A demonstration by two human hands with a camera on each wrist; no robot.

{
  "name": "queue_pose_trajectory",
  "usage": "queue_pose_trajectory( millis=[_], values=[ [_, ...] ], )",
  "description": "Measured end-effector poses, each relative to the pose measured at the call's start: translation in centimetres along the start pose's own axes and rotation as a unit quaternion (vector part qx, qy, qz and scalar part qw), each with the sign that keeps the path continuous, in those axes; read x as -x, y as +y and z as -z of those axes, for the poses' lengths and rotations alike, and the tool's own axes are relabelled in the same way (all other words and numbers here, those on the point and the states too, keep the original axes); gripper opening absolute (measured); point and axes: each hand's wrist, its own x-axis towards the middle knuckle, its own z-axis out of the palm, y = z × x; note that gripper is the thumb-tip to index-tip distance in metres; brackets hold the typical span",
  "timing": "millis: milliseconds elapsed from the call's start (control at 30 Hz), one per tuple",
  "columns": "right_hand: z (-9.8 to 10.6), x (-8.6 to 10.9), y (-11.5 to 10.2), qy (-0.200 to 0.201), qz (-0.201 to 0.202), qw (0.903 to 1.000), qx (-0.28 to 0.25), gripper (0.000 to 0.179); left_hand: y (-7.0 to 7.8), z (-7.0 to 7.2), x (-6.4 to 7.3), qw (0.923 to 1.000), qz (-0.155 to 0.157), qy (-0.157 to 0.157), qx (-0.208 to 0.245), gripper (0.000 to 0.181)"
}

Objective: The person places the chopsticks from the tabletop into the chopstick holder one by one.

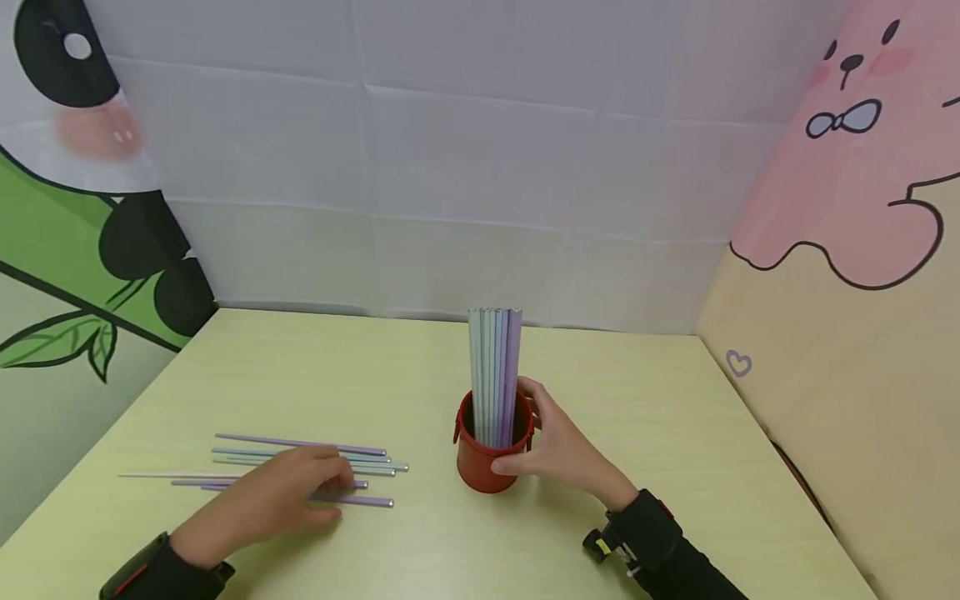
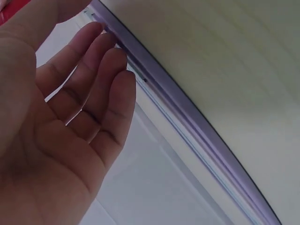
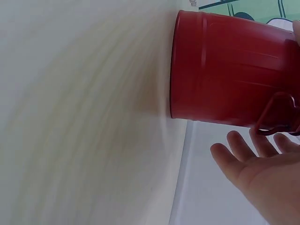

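Note:
A small red bucket stands upright on the table, with a bundle of thin pale blue and purple sticks standing in it. My right hand holds the bucket from its right side, thumb across the front and fingers behind the rim. Over the loose sticks on the left is my left hand. In the left wrist view its fingers bend slightly beside a purple stick, and the thumb stands apart. Whether the fingertips touch the sticks is hard to tell.
The loose sticks lie roughly side by side on the pale wooden table. A white cloth hangs behind it. Printed cartoon panels flank both sides, a pink figure at the right. The bucket's wire handle hangs at its side.

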Motion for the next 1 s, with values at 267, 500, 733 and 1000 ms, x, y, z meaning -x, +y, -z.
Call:
queue_pose_trajectory(
  millis=[267,500,733,1000],
  values=[
    [-0.3,-0.5,-1.4,-0.033,0.004,0.9978,-0.057,0.101,-0.2,-0.7,-0.3,0.9997,-0.020,0.014,-0.009,0.024],
    [-0.9,-1.1,1.6,-0.024,0.007,0.9982,-0.055,0.099,-0.5,-0.7,-0.8,0.9997,-0.024,-0.004,-0.001,0.023],
    [-1.0,-0.9,-0.3,-0.023,0.020,0.9990,-0.034,0.090,-0.4,-0.3,-1.3,0.9990,-0.041,0.004,-0.018,0.025],
    [-1.1,-0.8,-1.7,-0.024,0.006,0.9995,-0.022,0.088,0.5,2.6,-2.7,0.9991,-0.006,0.032,0.027,0.022]
  ],
)
